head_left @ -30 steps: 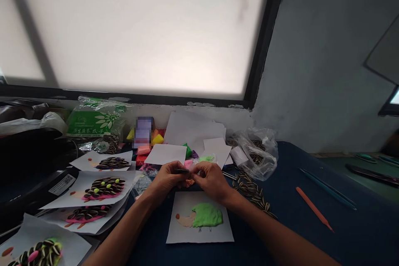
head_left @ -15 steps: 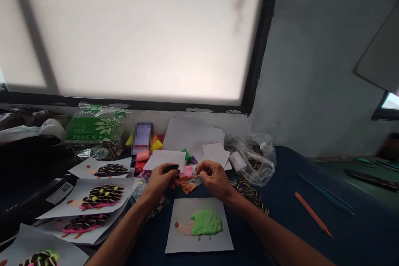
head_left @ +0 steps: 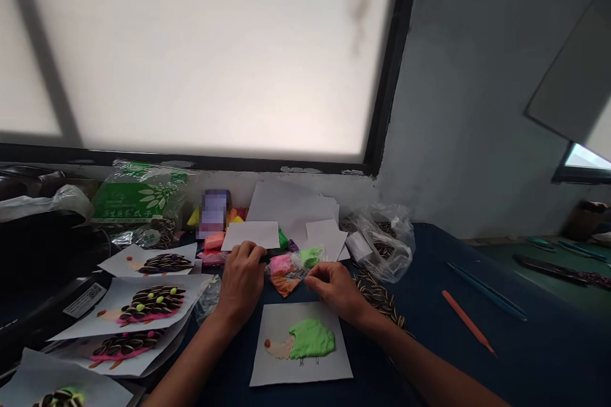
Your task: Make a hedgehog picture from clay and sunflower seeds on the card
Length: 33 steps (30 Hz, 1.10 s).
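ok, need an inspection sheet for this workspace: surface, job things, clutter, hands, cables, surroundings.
Surface: dark blue tabletop.
Job's things: white card bearing green clay, no seeds on it; loose striped seeds to its upper right.
Clutter: seed-covered cards overlapping at left; pink clay pack, green seed packet, clear bag with seeds; orange tool and slim blue tool at right.
Left hand: palm down beyond the card, dark item partly showing by the fingers; grip unclear.
Right hand: thumb and forefinger close together; contents can't be told.
Cables: none clearly seen.
Surroundings: bright window, grey wall.
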### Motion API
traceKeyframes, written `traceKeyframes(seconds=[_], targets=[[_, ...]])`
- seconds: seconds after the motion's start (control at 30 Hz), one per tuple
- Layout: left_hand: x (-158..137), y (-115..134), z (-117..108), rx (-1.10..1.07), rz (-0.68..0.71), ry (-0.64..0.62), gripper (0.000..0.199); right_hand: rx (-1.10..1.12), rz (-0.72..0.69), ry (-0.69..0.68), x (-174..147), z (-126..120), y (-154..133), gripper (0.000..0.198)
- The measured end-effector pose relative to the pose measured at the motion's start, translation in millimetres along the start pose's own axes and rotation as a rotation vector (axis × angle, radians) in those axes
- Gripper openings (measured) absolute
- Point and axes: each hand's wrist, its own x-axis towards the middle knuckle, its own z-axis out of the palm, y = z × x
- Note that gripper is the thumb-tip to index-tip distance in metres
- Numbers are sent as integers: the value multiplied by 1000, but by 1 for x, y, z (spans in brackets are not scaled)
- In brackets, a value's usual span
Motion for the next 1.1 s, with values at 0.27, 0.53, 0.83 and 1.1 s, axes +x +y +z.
traceKeyframes(seconds=[0.27, 0.53, 0.83, 1.1], targets=[[-4, -5, 5, -114, 51, -203, 23, -59, -53, 43, 1, -3, -1, 44], [-5, -4, 2, 32, 49, -95, 28, -80, -85, 55, 1, -3, 2, 13], [-9, 13, 14, -118, 169, -247, 21, -99, -89, 33, -1, -2, 3, 35], [-6, 14, 7, -158, 96, -205, 21, -78, -116, -39, -14, 3, -20, 13]])
